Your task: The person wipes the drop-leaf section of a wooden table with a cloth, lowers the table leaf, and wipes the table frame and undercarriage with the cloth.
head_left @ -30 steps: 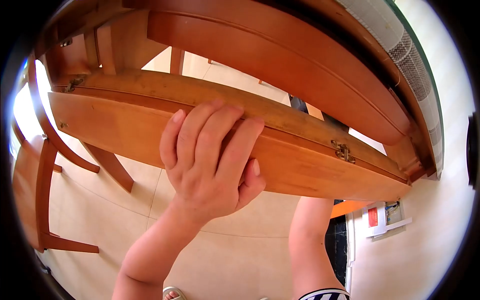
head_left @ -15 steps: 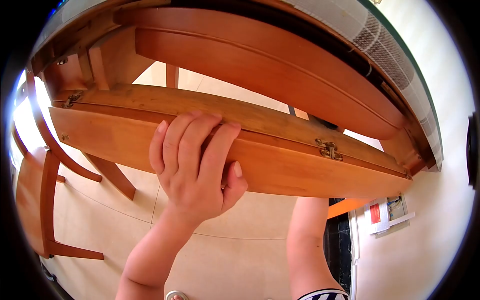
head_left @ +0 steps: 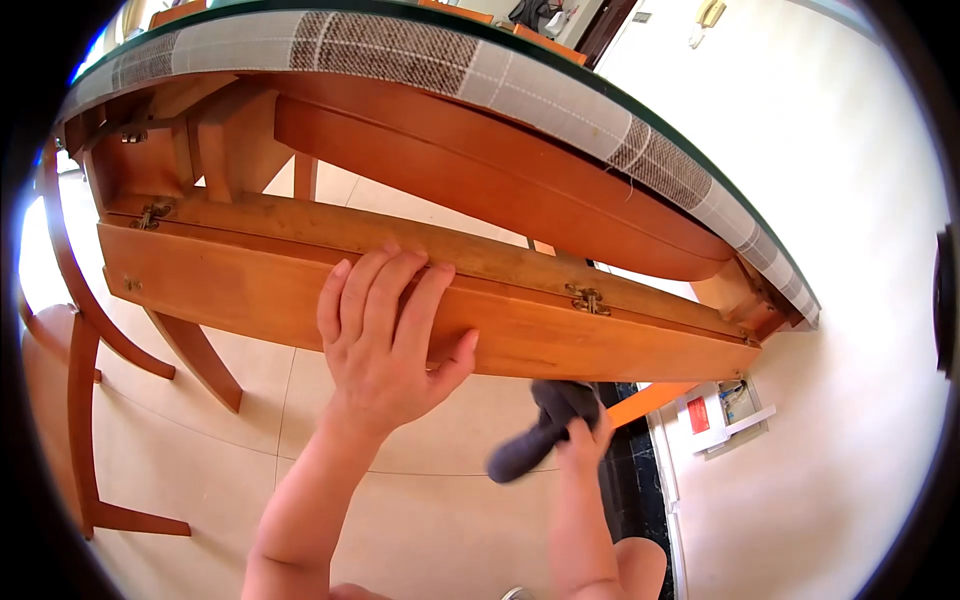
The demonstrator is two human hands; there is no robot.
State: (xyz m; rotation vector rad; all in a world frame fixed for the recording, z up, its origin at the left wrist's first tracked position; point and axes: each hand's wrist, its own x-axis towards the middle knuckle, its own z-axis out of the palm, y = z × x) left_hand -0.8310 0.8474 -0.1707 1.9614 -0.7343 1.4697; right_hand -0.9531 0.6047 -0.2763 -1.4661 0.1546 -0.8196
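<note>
A hinged wooden panel (head_left: 200, 275) hangs under the edge of a table, with a metal latch (head_left: 588, 299) on its top right and another latch (head_left: 152, 215) at the far left. My left hand (head_left: 378, 340) rests against the panel's front, its fingertips hooked over the upper edge and its thumb on the face. Below the panel, right of centre, my right hand (head_left: 588, 440) grips a bunched dark grey cloth (head_left: 545, 430). One end of the cloth droops to the left, slightly blurred. The cloth's upper end lies close under the panel's bottom edge; whether they touch I cannot tell.
A glass-topped table with a checked tablecloth (head_left: 390, 48) overhangs the panel. A wooden chair (head_left: 62, 390) stands at the left on the tiled floor (head_left: 420, 520). An open wall box (head_left: 705, 415) with wires is at the right, near the white wall (head_left: 800, 250).
My right hand has come out from below the panel into view with the dark grey cloth. My left hand stays on the panel. The view has tilted up, showing more tabletop.
</note>
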